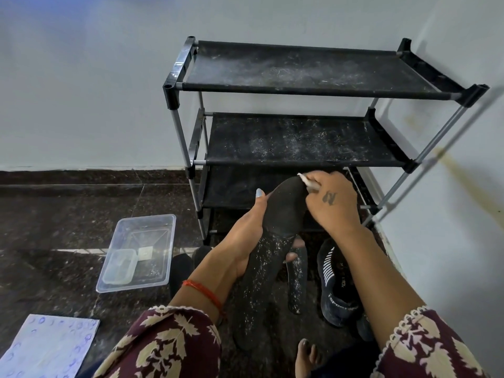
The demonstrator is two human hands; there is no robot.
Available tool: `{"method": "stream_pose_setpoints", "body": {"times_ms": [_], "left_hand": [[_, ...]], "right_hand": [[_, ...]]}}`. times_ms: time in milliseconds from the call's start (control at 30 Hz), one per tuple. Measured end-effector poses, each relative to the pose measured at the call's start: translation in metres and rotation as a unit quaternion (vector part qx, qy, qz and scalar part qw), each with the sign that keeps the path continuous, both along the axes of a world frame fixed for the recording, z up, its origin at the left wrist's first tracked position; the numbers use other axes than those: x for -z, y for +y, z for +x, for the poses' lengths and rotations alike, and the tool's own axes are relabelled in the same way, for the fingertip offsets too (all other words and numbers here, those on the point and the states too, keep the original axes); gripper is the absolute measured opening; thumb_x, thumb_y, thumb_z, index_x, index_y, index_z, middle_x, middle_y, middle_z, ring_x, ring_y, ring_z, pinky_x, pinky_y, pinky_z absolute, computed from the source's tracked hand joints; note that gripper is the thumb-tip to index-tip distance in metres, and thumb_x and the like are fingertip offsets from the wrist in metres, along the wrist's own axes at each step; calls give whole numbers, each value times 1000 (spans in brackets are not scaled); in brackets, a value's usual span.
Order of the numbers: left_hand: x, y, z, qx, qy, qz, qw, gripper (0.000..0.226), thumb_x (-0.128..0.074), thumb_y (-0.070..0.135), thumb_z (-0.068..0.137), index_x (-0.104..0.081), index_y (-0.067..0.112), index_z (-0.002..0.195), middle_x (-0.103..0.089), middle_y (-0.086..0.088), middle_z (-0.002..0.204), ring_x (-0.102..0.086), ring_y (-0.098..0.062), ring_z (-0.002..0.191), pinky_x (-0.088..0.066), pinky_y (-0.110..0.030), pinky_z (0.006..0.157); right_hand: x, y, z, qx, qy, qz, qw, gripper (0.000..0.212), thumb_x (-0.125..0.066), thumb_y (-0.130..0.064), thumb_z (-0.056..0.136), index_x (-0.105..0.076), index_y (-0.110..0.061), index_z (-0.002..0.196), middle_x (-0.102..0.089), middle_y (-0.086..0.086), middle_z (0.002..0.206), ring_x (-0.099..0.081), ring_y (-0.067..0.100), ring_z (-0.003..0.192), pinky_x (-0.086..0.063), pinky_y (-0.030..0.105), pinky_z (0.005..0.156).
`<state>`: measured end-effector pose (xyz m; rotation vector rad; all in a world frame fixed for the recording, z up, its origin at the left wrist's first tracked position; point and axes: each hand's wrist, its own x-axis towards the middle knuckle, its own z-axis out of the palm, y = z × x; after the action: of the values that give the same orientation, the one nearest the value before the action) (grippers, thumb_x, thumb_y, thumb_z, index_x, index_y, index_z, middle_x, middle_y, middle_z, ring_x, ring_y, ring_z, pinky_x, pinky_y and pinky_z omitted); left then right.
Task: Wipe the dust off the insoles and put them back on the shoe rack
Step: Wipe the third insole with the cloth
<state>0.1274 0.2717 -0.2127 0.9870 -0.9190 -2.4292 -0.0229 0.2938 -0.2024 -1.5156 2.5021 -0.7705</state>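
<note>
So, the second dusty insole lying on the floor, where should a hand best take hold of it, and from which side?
Take the second insole at its near end, from above and the person's own side. That end lies bare on the floor; the far end is hidden under the held insole and left hand. It is flat and thin, so pinch one long edge and lift.

Left hand [245, 241] grips; right hand [331, 203] pinches, fingers curled

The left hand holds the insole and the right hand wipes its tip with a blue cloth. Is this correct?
Not quite: the head view shows the cloth is white. The left hand does hold the insole, and the right hand wipes its tip.
</note>
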Motion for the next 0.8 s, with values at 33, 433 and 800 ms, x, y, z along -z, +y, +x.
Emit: {"method": "stream_pose_setpoints", "body": {"times_ms": [33,433,800], "left_hand": [[0,-1,1,-11,-1,12,1000,42,-30,61,93,-57,37,114,-67,-20,109,-67,-39,89,-57,-42,62],[-2,-1,8,-20,-30,51,998,73,-29,71,87,-56,16,127,-67,-25,108,-67,-38,93,-59,-42,60],[-3,-4,15,-62,-16,67,996,65,-32,60,95,-61,6,118,-65,-25,112,-66,-37,83,-57,-42,63]], "right_hand": [[-1,2,-4,6,-16,34,999,29,-51,-4,84,-67,-12,106,-64,13,98,-55,27,93,-32,23,69],[-2,1,30,-125,-47,-146,980,27,-68,-3,77,-71,-16,101,-66,2,97,-61,16,89,-50,30,83],[-9,18,14,-170,-14,10,985,29,-60,1,75,-76,-22,82,-69,0,91,-62,15,83,-49,27,78]]}}
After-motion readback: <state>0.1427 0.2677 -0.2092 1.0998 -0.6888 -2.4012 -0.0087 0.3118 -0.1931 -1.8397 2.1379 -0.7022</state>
